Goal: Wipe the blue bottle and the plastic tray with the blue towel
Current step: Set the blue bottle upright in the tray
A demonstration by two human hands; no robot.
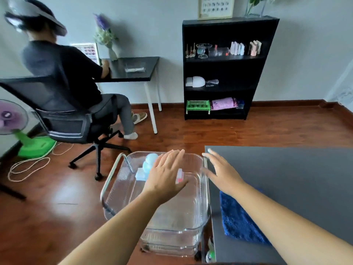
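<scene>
1. While both hands are empty with fingers spread, the step in hand looks like reaching for the blue bottle [150, 162], which stands at the far end of the plastic tray [193, 222], beside the dark surface [286, 178].
2. The left hand [166, 175] hovers flat over the tray, just beside the bottle; it would do well to curl round the bottle's body rather than its rounded cap.
3. The right hand [221, 173] hangs open near the tray's right rim, apart from the blue towel [236, 220], which lies on the surface under that forearm; the towel needs fetching first.
4. Small pale and pink items [179, 175] sit mostly hidden under the left hand; I cannot tell what they are.
5. Clear walls make the tray's depth hard to judge, and the towel's near end is covered by the arm.
</scene>
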